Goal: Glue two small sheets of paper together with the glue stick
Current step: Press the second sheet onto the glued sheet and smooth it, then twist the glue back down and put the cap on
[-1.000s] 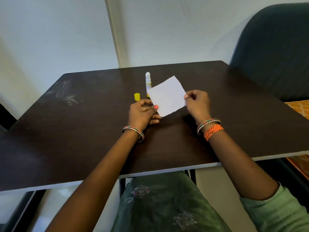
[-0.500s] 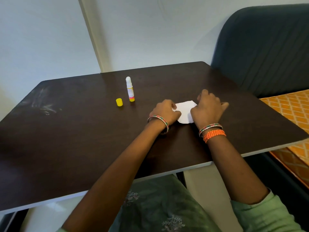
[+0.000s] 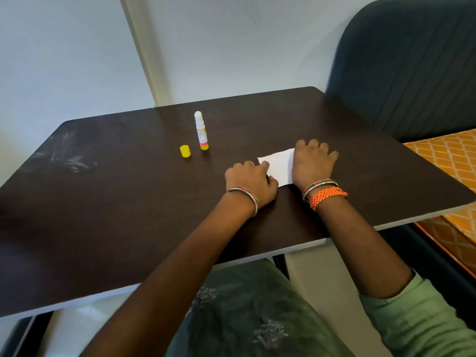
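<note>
We start from the small white sheet of paper (image 3: 279,167), which now lies flat on the dark brown wooden tabletop (image 3: 116,202), toward its right side and between our two hands. A second ago it was held up in the air, tilted, one edge in each hand; half a second ago it was already down, and since then more of its white face has come clear between the hands. We see only one white shape, so we cannot tell whether two sheets lie stacked there or just one.

We take this to mean the gluing itself is over and we are pressing the join down, since the stick is set aside and no hand reaches for it.

Our right hand (image 3: 313,164) lies palm down over the right part of the paper, fingers spread and fairly straight, pressing rather than gripping. Our left hand (image 3: 249,182) rests on the table at the paper's left edge with its fingers curled under; the fingertips touch the edge, but we cannot tell whether they pinch it or merely hold it still.

Farther out, to the left and well apart from the paper, the white glue stick with a yellow and pink base (image 3: 201,131) stands upright and uncapped, its small yellow plastic cap (image 3: 185,151) standing just beside it. Beyond the table's right corner is a dark blue-grey upholstered chair back (image 3: 412,73).
</note>
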